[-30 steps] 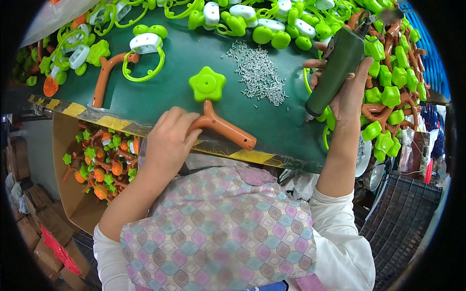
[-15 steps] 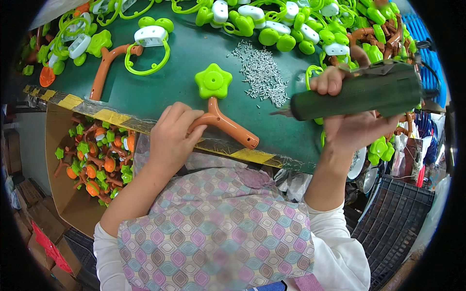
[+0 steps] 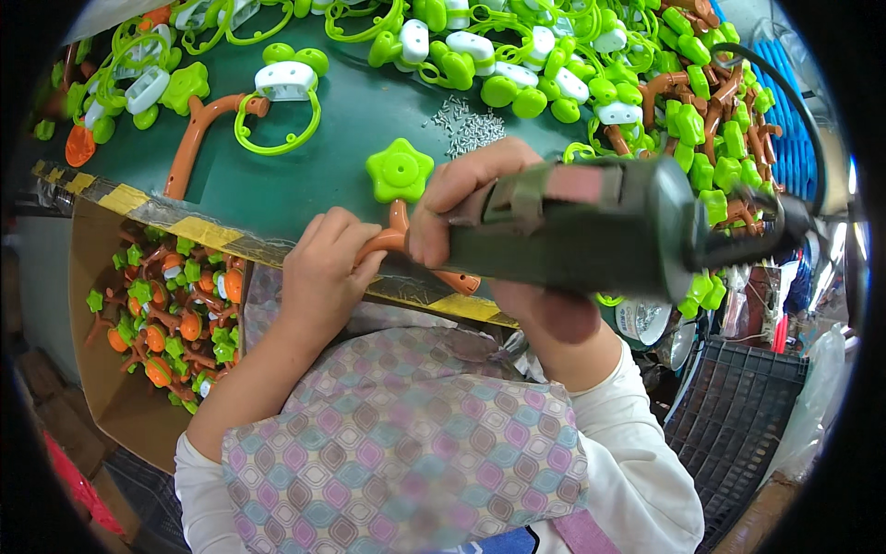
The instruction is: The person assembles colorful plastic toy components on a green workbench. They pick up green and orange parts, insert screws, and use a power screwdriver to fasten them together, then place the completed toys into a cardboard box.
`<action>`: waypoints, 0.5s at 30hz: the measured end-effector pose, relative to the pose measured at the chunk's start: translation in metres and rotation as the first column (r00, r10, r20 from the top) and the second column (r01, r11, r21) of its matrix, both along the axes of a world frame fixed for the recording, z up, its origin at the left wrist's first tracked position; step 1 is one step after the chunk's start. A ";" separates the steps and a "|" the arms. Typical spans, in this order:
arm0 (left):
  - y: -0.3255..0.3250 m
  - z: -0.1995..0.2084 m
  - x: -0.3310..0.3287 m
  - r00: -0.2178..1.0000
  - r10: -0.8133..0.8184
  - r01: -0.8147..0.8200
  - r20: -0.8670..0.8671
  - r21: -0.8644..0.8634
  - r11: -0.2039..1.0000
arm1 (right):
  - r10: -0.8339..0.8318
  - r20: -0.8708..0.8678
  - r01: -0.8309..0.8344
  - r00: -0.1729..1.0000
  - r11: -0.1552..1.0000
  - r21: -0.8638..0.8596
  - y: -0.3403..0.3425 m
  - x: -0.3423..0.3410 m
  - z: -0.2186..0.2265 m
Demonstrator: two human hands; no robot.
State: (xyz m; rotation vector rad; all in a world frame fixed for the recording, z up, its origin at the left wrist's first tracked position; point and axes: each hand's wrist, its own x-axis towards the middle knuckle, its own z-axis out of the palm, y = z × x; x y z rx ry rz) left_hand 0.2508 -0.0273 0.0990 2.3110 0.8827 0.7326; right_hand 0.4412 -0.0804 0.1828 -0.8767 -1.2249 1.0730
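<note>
My left hand (image 3: 323, 263) pinches one arm of a brown Y-shaped plastic branch (image 3: 399, 216) at the table's front edge. A green star-shaped piece (image 3: 400, 170) sits on the branch's far end. My right hand (image 3: 480, 177) is wrapped round a dark green electric screwdriver (image 3: 600, 231), held nearly level over the branch. Its tip and the fork of the branch are hidden behind my right fingers, so contact cannot be seen. A heap of small silver screws (image 3: 475, 132) lies just beyond, partly covered by my right hand.
Green-and-white ring parts (image 3: 517, 69) are piled at the back. Brown branches and green pieces (image 3: 706, 138) heap at the right. Another branch (image 3: 192, 143) lies left. A cardboard box (image 3: 101, 369) of assembled pieces stands below the edge. The screwdriver's black cord (image 3: 810, 120) loops at right.
My right hand has brought the screwdriver leftward, from beyond the screws to over the branch. My left hand keeps its hold on the branch. The view has shifted slightly.
</note>
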 end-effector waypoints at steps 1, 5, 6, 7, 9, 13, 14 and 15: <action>0.000 -0.001 -0.001 1.000 0.005 -0.005 -0.007 -0.002 1.000 | 0.008 0.045 -0.005 0.999 0.998 -0.061 0.001 0.000 0.009; 0.000 0.000 -0.001 1.000 0.015 -0.015 0.006 0.001 1.000 | 0.038 0.067 -0.036 0.997 0.999 -0.028 0.007 -0.001 0.007; -0.001 0.001 0.000 1.000 0.018 -0.018 0.005 0.000 1.000 | 0.042 0.110 -0.042 0.993 0.999 -0.006 0.007 -0.001 0.006; -0.002 0.000 0.000 1.000 0.028 -0.028 -0.001 0.000 1.000 | 0.052 0.148 -0.055 0.988 0.998 0.017 0.008 0.000 0.004; -0.001 0.000 0.001 0.999 0.035 -0.035 0.019 0.009 0.999 | 0.069 0.223 -0.085 0.972 0.994 0.062 0.011 0.000 0.002; -0.002 -0.006 0.000 0.997 0.045 -0.047 0.064 0.033 0.998 | 0.140 0.268 -0.156 0.953 0.987 0.037 0.011 0.002 0.002; -0.002 -0.005 0.000 0.997 0.045 -0.047 0.055 0.032 0.998 | 0.154 0.253 -0.168 0.955 0.985 0.033 0.011 0.003 0.002; -0.001 -0.003 0.000 0.998 0.045 -0.047 0.045 0.031 0.998 | 0.168 0.236 -0.179 0.957 0.983 0.028 0.012 0.003 0.002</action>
